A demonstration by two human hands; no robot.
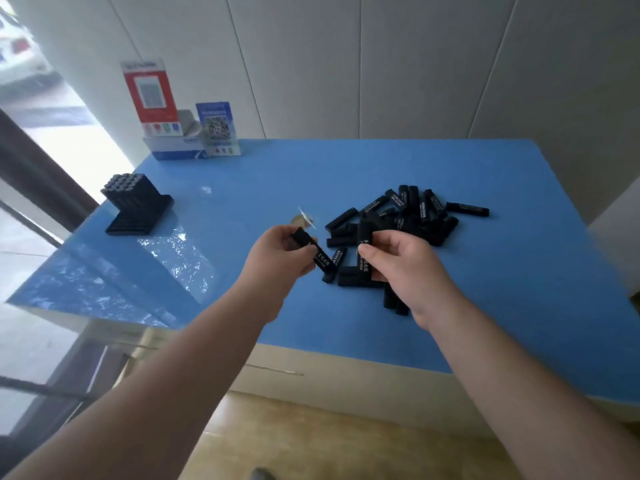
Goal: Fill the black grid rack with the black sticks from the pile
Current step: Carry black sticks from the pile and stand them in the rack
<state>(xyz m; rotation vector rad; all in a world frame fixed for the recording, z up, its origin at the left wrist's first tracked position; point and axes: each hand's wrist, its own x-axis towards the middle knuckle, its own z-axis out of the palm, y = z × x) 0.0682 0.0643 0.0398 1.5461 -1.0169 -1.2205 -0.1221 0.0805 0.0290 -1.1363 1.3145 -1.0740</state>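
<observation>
A pile of black sticks with white lettering (408, 216) lies on the blue table (242, 188), right of centre. My left hand (280, 258) grips one black stick (313, 252) above the table, just left of the pile. My right hand (401, 265) holds another black stick (364, 237) upright between thumb and fingers, over the pile's near edge. The black grid rack (136, 202) stands far to the left near the table's edge, its upper block packed with sticks seen end-on.
Red and blue sign cards (150, 95) and a white box (173, 147) stand at the table's back left corner. A small shiny disc (304, 220) lies just beyond my left hand. A white panelled wall runs behind. Glass panes and floor lie to the left.
</observation>
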